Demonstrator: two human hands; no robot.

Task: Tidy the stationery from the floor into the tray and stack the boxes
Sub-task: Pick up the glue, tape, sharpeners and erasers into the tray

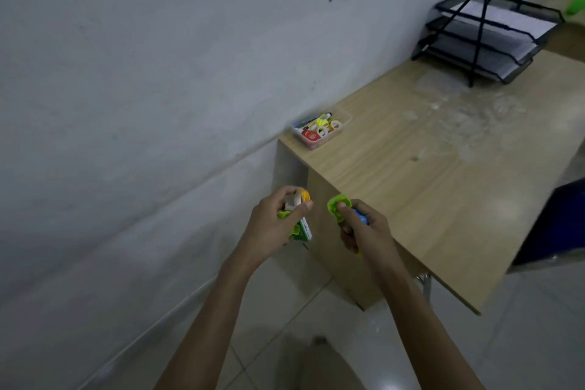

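Head view: small stationery is clutched in the left hand [272, 225], a tape roll [292, 199] and green bits half hidden by fingers; a green piece [338, 207] and something blue are gripped by the right hand [364, 228]. The tray [345, 119] of stationery is seen on the desk [443, 184] corner by the wall, a black paper rack [484, 38] further back, blurred.

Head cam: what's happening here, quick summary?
A person stands at the end of a wooden desk with both hands full. The left hand grips a tape roll with other small stationery, and the right hand holds a green item and something blue. A clear tray at the desk's far corner already holds assorted stationery. A black mesh paper rack sits further back.
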